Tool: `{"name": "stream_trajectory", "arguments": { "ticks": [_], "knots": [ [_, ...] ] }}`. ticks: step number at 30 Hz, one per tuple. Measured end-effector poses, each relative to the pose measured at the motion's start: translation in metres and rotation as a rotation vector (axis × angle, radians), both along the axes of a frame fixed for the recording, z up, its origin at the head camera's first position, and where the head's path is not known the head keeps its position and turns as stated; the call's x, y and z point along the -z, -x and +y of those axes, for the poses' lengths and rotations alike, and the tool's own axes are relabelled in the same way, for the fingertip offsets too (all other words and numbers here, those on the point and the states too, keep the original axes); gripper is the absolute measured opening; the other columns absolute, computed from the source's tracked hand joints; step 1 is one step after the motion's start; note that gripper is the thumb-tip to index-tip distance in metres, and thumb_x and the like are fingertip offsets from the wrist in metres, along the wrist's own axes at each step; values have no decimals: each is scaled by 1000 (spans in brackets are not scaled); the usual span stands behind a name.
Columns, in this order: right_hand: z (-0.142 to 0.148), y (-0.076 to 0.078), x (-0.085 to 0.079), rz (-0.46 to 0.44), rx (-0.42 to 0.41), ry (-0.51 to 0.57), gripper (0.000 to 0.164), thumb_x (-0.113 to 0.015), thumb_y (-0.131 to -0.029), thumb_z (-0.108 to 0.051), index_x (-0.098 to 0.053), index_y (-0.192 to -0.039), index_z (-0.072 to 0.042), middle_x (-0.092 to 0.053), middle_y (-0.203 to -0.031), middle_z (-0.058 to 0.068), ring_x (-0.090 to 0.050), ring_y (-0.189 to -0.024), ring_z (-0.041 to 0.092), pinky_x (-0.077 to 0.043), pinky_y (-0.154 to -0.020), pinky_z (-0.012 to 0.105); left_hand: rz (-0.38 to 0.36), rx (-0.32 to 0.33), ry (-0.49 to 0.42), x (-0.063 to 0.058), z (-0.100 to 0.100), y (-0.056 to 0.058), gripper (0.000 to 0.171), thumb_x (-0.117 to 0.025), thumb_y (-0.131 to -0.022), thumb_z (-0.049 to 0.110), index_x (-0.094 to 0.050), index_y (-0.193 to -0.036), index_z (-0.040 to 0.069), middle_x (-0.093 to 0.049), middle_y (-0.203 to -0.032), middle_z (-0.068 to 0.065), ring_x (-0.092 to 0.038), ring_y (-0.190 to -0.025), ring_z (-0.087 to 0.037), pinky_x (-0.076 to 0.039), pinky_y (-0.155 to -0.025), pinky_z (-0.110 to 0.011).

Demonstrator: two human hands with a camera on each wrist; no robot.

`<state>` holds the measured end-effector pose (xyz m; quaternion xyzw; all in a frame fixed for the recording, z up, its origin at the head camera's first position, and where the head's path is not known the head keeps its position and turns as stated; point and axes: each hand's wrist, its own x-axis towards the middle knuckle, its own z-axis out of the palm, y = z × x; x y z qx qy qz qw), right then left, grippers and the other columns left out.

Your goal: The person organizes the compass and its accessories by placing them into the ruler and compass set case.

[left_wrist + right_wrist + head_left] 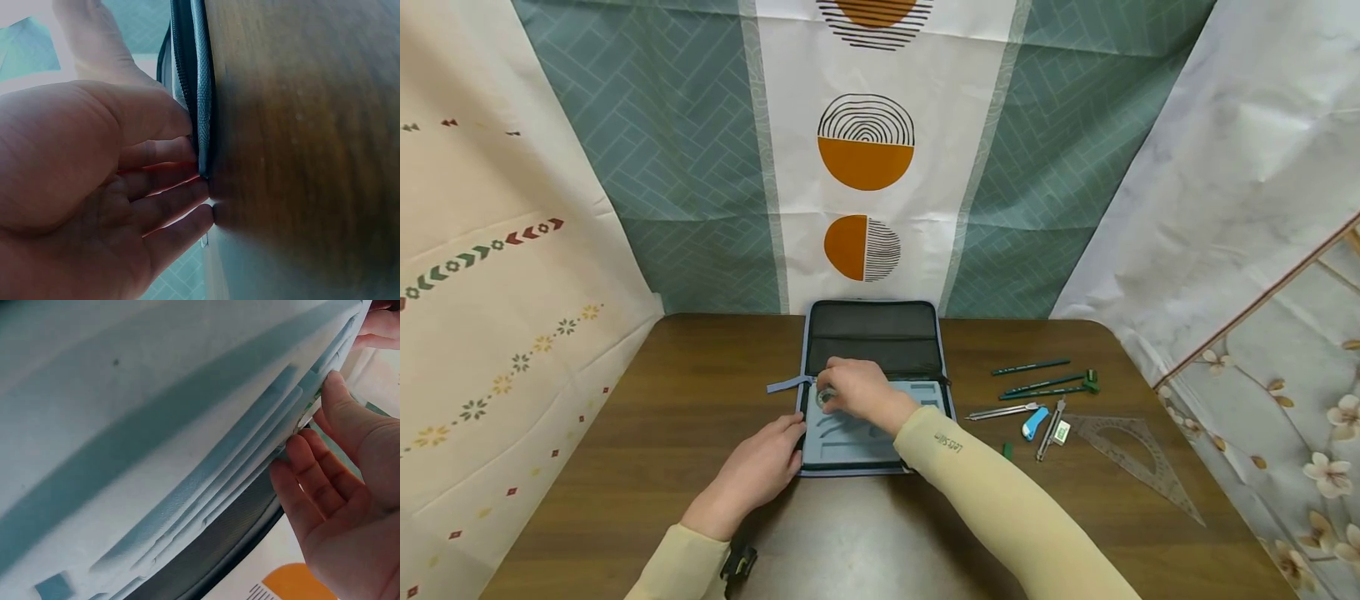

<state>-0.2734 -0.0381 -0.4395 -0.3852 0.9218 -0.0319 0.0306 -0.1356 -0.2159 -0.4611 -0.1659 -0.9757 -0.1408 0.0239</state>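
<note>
An open zip case point(807, 350) lies on the table, its dark mesh lid point(874, 327) folded back. Its base holds a light blue foam insert point(850, 451) with shaped slots. Over the insert's upper left corner, my right hand point(859, 388) pinches a small, round, see-through thing point(824, 397) between thumb and fingers; its kind is mostly hidden by the hand. In the right wrist view its edge point(306, 417) shows at the fingertips, close to the foam. My left hand point(760, 467) rests at the case's left side, nearly straight fingers point(172, 203) touching the zippered rim point(203, 94).
Right of the case lie several dark green pencils point(1032, 367), a green sharpener point(1091, 382), a silver compass point(1051, 429), another slim metal tool point(1004, 412), a blue cutter point(1034, 423), an eraser point(1062, 432), a small green piece point(1007, 451) and a clear set square point(1120, 462).
</note>
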Motion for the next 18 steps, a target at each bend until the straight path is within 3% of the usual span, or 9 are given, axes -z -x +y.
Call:
{"name": "stream_trajectory", "arguments": {
  "ticks": [18],
  "knots": [
    [-1, -1, -2, 2, 1, -43, 40, -85, -95, -46, -79, -131, -29, -67, -122, -8, -70, -106, 11, -60, -91, 30, -11, -1, 7, 0, 1, 0, 40, -76, -102, 6, -68, -137, -11, -61, -153, -25, -61, -140, -41, -55, -111, -55]
  ]
}}
